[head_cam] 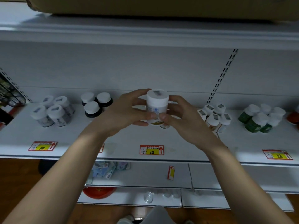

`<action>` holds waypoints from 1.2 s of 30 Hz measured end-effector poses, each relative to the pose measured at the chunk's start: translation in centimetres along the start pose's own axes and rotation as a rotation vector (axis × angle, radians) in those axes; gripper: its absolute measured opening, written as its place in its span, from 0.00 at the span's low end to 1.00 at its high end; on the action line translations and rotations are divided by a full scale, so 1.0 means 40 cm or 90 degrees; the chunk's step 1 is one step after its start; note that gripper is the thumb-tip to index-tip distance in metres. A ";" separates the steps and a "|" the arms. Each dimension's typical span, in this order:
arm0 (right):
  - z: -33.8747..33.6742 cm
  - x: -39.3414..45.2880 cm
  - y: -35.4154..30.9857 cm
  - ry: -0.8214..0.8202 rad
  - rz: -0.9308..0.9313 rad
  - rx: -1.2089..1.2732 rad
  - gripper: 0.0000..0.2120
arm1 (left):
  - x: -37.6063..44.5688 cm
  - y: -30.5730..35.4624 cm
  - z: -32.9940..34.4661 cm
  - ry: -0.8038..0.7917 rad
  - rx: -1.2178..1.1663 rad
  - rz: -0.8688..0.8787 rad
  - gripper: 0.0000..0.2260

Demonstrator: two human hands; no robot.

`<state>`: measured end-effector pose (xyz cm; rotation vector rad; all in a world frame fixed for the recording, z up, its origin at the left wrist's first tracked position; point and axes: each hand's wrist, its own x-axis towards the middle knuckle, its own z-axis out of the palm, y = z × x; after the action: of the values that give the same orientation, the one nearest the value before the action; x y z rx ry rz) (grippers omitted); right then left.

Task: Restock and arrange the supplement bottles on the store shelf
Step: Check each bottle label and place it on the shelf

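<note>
Nearest the camera, two bare forearms reach forward over the white metal store shelf [186, 143]. On the shelf's near edge sits a red and yellow price tag marked 118 [151, 149], with similar tags to the left and right. The left hand [123, 113] and the right hand [182, 117] both grip a white plastic supplement bottle with a white screw cap [157, 107], fingers curled round its sides and thumbs pressed on its front label. The bottle is upright, at the shelf's centre. Farther back, at far left, stands a group of four white-capped clear bottles [52, 110]; right of it, three white-capped dark bottles [95, 102]. Right of the hands stands a cluster of small white bottles [214, 116], then white-capped green bottles [260, 118].
</note>
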<state>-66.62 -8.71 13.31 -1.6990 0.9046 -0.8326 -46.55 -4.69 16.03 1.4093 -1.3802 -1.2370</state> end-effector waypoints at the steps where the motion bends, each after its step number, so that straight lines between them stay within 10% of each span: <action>1: 0.000 0.002 0.008 -0.002 -0.005 -0.007 0.20 | 0.000 -0.007 0.003 0.002 0.004 0.014 0.30; 18: 0.018 0.003 0.306 0.030 0.156 -0.308 0.16 | 0.117 -0.312 0.061 0.187 0.079 -0.024 0.27; 36: -0.001 0.002 0.480 0.047 0.140 -0.622 0.33 | 0.219 -0.372 0.116 0.249 0.063 -0.031 0.25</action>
<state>-70.11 -13.10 -5.04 -2.3151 1.6850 -0.2875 -48.41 -11.55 -0.37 1.6576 -1.1533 -0.8712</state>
